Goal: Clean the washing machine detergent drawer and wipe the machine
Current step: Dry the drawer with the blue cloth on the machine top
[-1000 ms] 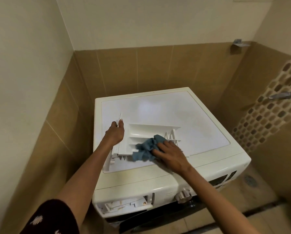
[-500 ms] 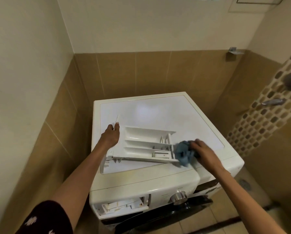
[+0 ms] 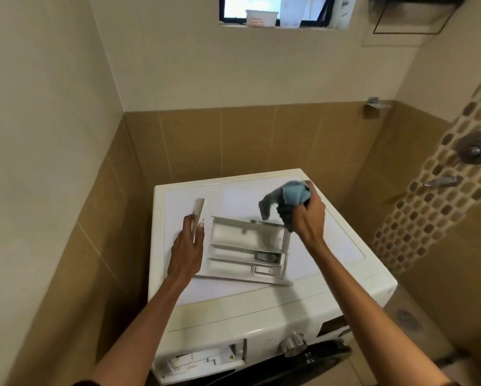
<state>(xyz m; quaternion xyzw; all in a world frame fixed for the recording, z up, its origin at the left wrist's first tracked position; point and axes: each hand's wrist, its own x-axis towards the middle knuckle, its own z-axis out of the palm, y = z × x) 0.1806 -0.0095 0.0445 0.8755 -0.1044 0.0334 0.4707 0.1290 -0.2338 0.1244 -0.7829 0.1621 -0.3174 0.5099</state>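
While the left hand [image 3: 187, 252] grips the drawer [image 3: 233, 240] edge, the right hand [image 3: 309, 218] clutches a cloth [image 3: 293, 195] aloft.

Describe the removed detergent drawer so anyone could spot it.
Find the white washing machine in the tiled corner. On its top lies a white plastic drawer, held by the left hand. Unlike the crumpled blue cloth in the right hand, it has divided compartments.

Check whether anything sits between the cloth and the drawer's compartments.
Nothing visible does. The right hand holds the cloth over the far right corner of the drawer; the left hand grips only its front panel.
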